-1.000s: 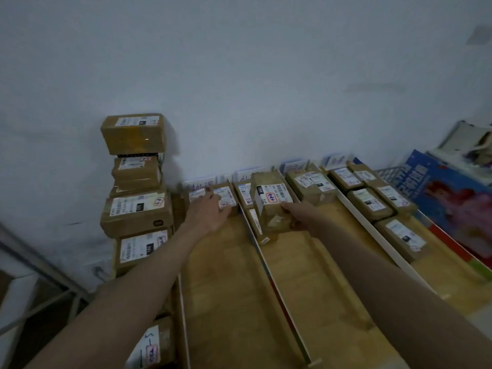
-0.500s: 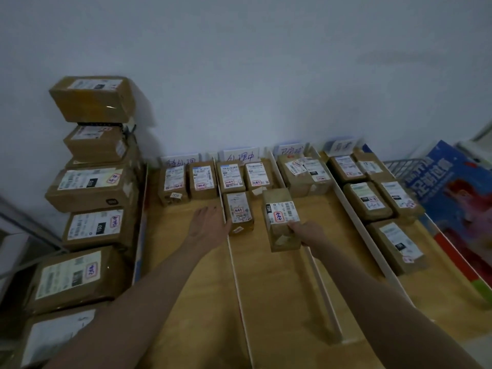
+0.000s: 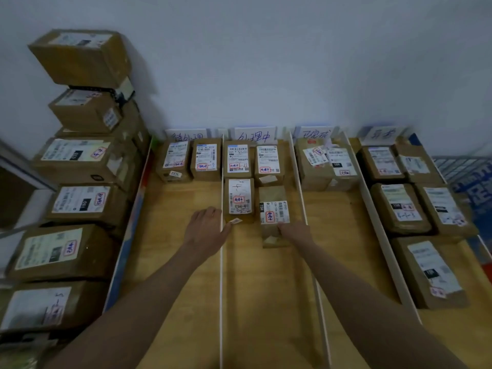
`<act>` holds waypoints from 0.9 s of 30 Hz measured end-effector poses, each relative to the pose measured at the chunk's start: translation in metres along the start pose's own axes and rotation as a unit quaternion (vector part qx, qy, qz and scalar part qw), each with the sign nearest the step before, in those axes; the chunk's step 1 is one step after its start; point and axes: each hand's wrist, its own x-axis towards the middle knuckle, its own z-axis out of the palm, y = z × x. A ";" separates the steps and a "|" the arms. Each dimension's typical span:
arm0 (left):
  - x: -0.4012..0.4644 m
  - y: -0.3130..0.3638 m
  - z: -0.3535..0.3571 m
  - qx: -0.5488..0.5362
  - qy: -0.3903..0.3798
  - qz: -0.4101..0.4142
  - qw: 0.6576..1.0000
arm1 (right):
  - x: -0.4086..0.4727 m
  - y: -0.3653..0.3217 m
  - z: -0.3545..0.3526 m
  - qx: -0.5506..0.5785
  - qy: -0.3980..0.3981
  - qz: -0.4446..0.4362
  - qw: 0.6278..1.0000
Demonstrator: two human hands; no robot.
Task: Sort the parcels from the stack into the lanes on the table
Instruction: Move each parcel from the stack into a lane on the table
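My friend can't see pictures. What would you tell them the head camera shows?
The right hand holds a small brown parcel in the second lane of a wooden table, while the left hand rests flat beside a white divider. More labelled parcels fill the far ends of four lanes, and a tall stack of parcels stands on the left.

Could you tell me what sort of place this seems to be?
Probably a small parcel sorting station: a stack of labelled boxes, a wooden table split by white dividers, and handwritten lane signs.
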 end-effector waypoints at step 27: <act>0.020 -0.022 -0.025 0.031 0.016 -0.045 0.998 | 0.034 -0.041 -0.011 -0.192 0.123 -0.210 0.951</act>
